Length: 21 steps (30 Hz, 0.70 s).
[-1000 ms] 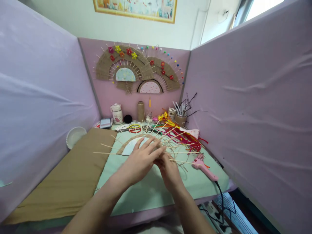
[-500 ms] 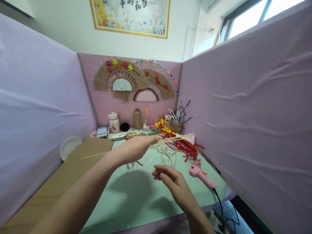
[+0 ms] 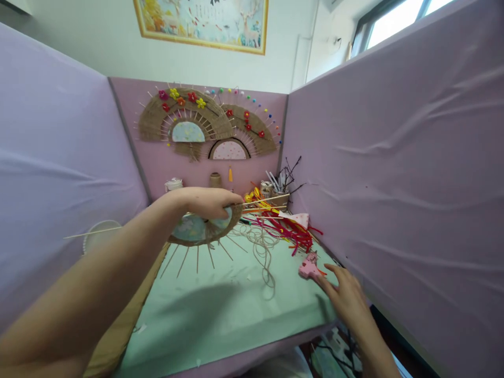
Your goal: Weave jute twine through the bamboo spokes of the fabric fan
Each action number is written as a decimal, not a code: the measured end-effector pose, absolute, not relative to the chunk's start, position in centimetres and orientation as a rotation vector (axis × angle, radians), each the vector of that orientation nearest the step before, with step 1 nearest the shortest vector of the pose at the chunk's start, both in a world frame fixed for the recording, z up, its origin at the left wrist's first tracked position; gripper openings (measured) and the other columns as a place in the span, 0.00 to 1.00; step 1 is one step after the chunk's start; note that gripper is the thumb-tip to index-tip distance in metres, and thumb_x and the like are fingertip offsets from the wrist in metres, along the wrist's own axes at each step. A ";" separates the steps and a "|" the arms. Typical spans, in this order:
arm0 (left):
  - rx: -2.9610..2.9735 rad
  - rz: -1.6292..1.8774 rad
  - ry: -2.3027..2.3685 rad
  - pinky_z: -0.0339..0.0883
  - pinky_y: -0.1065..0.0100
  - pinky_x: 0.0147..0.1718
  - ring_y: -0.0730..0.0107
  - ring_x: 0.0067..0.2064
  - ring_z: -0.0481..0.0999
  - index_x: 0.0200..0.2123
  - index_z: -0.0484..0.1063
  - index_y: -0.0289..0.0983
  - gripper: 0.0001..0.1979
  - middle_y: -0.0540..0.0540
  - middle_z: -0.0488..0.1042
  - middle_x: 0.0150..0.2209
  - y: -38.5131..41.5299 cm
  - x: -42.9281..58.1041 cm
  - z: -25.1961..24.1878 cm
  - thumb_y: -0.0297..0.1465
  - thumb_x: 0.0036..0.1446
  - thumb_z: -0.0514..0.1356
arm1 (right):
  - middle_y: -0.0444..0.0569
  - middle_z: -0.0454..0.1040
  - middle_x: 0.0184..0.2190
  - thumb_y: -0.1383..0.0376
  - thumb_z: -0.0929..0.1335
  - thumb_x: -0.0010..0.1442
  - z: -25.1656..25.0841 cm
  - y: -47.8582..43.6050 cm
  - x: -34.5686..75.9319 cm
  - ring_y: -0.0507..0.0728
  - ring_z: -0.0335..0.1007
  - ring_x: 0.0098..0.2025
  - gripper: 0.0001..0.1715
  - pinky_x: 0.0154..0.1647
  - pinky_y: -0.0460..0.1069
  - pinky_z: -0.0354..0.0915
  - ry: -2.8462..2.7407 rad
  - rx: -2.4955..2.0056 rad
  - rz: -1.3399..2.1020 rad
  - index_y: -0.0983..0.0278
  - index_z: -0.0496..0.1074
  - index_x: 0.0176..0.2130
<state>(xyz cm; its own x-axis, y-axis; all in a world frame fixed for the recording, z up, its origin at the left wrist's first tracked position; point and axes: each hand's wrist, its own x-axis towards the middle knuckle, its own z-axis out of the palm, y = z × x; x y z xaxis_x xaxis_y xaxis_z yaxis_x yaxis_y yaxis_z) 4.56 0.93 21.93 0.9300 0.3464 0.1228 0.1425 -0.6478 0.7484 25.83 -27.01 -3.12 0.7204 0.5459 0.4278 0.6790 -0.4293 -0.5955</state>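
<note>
My left hand [image 3: 210, 202] is closed on an unfinished fan [image 3: 191, 230], raised above the table's far half. The fan has a round pale-blue patterned centre with a brown twine rim, and thin wooden sticks radiate from it. My fingers hide part of its upper side. At the right, my right hand [image 3: 346, 294] has its thumb and fingers apart at the handle of a pink hot glue gun [image 3: 309, 266]. The gun lies on the table, its handle mostly covered by the hand. Whether the fingers touch it, I cannot tell.
Loose twine [image 3: 262, 239] and red pipe cleaners [image 3: 293, 236] lie at the back right, before a pot of twigs and glue sticks [image 3: 280, 198]. Two finished fans [image 3: 187, 113] hang on the pink back panel. Brown cardboard [image 3: 108, 336] lies left. Lilac partitions [image 3: 394, 173] enclose both sides.
My left hand has tilted the fan so its blue centre and lower sticks show. My right hand has moved right, from the table's middle to the glue gun. The view has shifted slightly.
</note>
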 end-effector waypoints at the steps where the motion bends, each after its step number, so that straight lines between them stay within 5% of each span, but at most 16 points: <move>1: 2.385 0.203 0.317 0.64 0.71 0.36 0.64 0.32 0.72 0.29 0.76 0.36 0.18 0.49 0.75 0.28 1.0 4.7 21.9 0.15 0.32 0.57 | 0.60 0.74 0.43 0.52 0.66 0.53 -3.7 -27.1 26.1 0.69 0.67 0.47 0.26 0.49 0.61 0.61 -0.959 -2.212 -0.246 0.67 0.73 0.44; 7: 2.734 -0.066 0.319 0.63 0.74 0.35 0.66 0.34 0.73 0.37 0.76 0.35 0.21 0.50 0.76 0.32 1.4 5.0 22.3 0.18 0.36 0.58 | 0.60 0.72 0.45 0.57 0.68 0.55 -4.8 -26.5 25.7 0.68 0.66 0.47 0.26 0.49 0.56 0.60 -1.052 -2.473 -0.239 0.69 0.69 0.50; 12: 2.893 -0.513 0.251 0.62 0.72 0.44 0.65 0.46 0.70 0.52 0.66 0.36 0.24 0.47 0.74 0.47 1.1 5.0 22.8 0.25 0.48 0.55 | 0.61 0.71 0.42 0.57 0.65 0.58 -4.5 -25.8 25.8 0.67 0.67 0.45 0.23 0.45 0.55 0.60 -0.958 -2.575 -0.195 0.69 0.70 0.47; 21: 2.762 -0.543 0.231 0.62 0.76 0.41 0.69 0.46 0.69 0.58 0.57 0.35 0.29 0.45 0.71 0.49 1.5 4.3 22.2 0.28 0.52 0.56 | 0.53 0.73 0.40 0.52 0.65 0.55 -1.8 -26.4 24.8 0.61 0.68 0.43 0.21 0.44 0.53 0.63 -0.937 -1.815 0.077 0.63 0.71 0.42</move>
